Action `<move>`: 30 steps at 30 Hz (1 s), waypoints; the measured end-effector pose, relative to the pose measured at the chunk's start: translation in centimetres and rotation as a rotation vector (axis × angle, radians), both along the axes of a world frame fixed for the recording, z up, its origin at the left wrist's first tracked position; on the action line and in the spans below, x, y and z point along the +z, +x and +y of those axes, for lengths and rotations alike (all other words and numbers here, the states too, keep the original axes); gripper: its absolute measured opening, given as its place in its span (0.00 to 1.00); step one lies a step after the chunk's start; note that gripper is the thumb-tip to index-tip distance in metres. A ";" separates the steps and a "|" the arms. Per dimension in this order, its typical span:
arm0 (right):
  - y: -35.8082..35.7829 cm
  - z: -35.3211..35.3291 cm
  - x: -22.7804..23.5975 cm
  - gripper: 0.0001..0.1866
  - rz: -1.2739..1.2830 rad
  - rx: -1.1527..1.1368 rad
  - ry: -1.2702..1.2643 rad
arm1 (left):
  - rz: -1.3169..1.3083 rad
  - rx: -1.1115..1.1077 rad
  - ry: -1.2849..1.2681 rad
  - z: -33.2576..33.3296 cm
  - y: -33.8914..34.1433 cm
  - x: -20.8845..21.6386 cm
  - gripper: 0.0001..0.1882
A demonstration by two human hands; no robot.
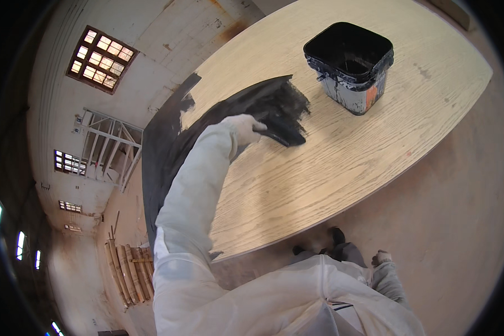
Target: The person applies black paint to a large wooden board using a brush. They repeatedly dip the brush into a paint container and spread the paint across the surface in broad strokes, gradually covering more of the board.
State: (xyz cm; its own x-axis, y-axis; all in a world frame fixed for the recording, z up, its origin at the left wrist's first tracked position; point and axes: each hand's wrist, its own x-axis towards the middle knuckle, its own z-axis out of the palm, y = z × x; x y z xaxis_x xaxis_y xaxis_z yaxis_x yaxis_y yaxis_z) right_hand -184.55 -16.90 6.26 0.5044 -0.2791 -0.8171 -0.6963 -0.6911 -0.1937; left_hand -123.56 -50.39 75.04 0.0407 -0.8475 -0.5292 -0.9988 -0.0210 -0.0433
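Observation:
Wrapped round the handle of a broad, black-coated paintbrush (287, 133) is my left hand (244, 129), in a pale glove. The brush's wide end rests on a large pale wood-grain panel (330, 162), at the near end of a patch of wet-looking black paint (263, 101). Beyond the brush, to the right, a squarish bucket (353, 96) stands upright on the panel. Its inside is black, and dark smears run down its light wall. My right hand (382, 257) hangs low beside my body, off the panel, its fingers curled into a loose fist with nothing visible in it.
The panel's curved near edge runs between its surface and my body, with my shoes (337, 235) on the floor below. A white metal frame (111, 147) leans by the left wall. Several rolls or poles (130, 273) lie on the floor at left, under barred windows (102, 59).

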 end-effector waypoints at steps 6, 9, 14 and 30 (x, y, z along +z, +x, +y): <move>0.6 -2.3 4.3 0.13 -0.291 -1.646 0.605 | -0.067 -0.003 -0.059 4.5 0.3 -0.7 0.29; 0.4 -0.9 3.5 0.19 -0.316 -1.561 0.396 | -0.061 0.146 -0.231 3.3 1.4 -3.4 0.27; 0.2 -0.3 2.6 0.23 -0.142 -0.732 0.015 | 0.034 0.498 -0.356 -1.5 -5.7 -4.9 0.19; 8.5 -13.6 11.5 0.21 -0.223 -1.310 0.519 | -0.274 1.473 -0.375 37.7 19.8 -6.0 0.19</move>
State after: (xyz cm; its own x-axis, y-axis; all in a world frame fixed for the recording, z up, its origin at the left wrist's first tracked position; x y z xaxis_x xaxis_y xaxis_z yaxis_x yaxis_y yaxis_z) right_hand -176.04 -30.54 17.77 0.2496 -0.3350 -0.9085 -0.6880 0.5989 -0.4099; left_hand -103.73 -12.74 69.01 0.9891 -0.0494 -0.1387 -0.0475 -0.9987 0.0171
